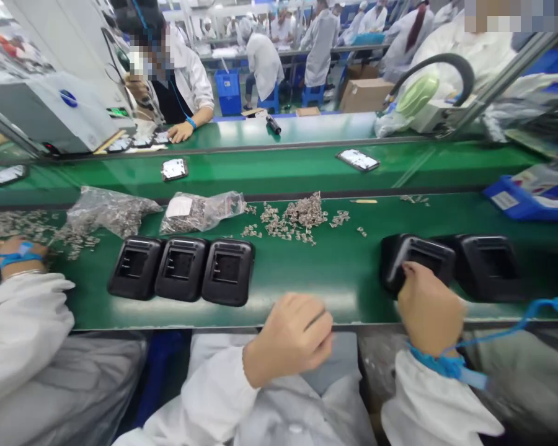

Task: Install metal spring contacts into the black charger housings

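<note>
My left hand [292, 334] is curled closed above my lap at the table's front edge; whatever its fingers may hold is hidden. With its fingertips on the near left side, my right hand [428, 302] grips a black plastic housing [390, 260], which is tilted and slightly blurred. A second black housing [491, 272] is just to its right. Left of my hands, three similar housings with rectangular recesses stand side by side: a left one [128, 282], a middle one [173, 286] and a right one [222, 291]. Beyond them lies a loose pile of small metal pieces [304, 212].
Two clear bags of metal pieces, one plain [109, 210] and one labelled [202, 212], lie behind the housings. A co-worker's hand [21, 257] is at the far left. White-topped units [358, 160] sit on the green belt [260, 170]. A blue tray [530, 201] is at right.
</note>
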Tool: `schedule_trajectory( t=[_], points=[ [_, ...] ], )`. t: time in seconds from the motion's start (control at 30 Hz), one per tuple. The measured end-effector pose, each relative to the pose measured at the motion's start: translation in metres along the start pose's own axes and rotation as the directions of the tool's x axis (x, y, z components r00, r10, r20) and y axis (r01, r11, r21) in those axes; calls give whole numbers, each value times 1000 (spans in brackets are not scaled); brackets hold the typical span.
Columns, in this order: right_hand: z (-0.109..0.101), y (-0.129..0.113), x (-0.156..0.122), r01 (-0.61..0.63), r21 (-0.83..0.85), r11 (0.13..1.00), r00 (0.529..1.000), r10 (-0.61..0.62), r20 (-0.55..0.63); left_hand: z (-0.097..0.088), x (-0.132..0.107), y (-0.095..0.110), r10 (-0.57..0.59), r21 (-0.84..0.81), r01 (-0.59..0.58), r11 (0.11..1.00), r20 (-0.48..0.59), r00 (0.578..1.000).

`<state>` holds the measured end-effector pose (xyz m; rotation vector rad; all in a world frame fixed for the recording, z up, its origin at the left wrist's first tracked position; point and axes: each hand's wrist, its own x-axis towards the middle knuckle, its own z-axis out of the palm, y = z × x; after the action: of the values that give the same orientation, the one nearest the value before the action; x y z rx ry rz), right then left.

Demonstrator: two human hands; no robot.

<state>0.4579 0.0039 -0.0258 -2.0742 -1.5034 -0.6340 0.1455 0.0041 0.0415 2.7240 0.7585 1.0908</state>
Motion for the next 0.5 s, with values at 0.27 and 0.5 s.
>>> schedule_trajectory(
  t=[0.27, 0.5],
  points=[
    [-55, -72, 35, 105, 389, 915, 948, -210, 239, 77, 13, -20, 154, -44, -149, 988, 132, 979],
    [-68, -75, 49, 393, 340, 854, 840, -484, 245, 73, 5, -15, 43, -13, -42, 999, 137, 990]
  ],
)
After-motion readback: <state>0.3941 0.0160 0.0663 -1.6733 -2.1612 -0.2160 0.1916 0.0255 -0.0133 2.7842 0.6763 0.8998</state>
